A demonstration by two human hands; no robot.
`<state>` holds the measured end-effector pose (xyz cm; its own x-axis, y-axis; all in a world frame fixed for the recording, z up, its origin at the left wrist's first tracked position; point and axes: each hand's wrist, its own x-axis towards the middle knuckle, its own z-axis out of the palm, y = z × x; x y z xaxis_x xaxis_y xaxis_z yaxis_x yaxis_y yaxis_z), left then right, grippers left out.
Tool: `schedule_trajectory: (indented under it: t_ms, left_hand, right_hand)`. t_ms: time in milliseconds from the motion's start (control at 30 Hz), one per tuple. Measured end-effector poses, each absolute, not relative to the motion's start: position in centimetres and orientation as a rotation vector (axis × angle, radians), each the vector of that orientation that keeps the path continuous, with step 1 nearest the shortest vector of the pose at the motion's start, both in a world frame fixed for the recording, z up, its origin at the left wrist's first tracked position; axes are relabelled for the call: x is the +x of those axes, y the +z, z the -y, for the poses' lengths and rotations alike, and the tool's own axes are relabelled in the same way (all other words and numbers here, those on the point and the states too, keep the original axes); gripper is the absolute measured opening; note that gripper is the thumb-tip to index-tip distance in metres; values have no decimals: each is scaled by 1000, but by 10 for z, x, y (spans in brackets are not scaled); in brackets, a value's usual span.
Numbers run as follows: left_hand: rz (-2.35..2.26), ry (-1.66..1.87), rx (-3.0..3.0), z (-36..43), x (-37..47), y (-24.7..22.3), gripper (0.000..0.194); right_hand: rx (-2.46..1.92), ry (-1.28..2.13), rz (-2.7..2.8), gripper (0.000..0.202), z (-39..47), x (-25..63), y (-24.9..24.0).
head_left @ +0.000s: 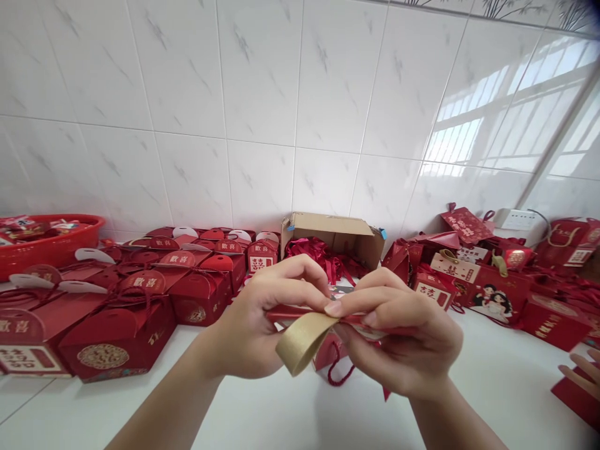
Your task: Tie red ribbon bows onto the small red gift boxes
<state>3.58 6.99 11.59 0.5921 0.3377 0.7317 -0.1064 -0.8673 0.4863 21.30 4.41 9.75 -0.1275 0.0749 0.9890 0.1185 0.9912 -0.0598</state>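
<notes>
Both hands meet over a small red gift box [327,355] in front of me. My left hand [262,319] is closed, its fingers over the box's top edge and its index fingertip beside the ribbon. Between finger and thumb, my right hand [403,328] pinches a gold ribbon [300,347] against the top of the box. The ribbon curls in a wide loop toward me. A dark red cord [340,378] hangs in a loop below the hands. My hands hide most of the box.
Rows of red gift boxes [117,337] stand at left, beside a red basin [70,240] of wrapped pieces. Behind my hands, a cardboard carton [337,225] holds red ribbons. More red boxes and bags [497,294] crowd the right. Another person's hand [584,372] touches a red item at the right edge.
</notes>
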Motion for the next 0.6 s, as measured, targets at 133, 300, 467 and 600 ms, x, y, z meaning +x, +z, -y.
schedule_trajectory:
  t_ms: [133, 300, 467, 600]
  left_hand:
    - [-169, 1210, 2295, -71, 38, 114, 8]
    - [-168, 1234, 2309, -70, 38, 113, 7]
    - [-173, 1233, 2318, -70, 38, 113, 9]
    - [-159, 1268, 2294, -68, 41, 113, 13]
  right_hand:
    - [-149, -32, 1692, 29, -43, 213, 98]
    - [-166, -29, 1690, 29, -43, 212, 98]
    - [-173, -24, 1683, 29, -43, 212, 97]
    - [-216, 9, 1667, 31, -43, 212, 95]
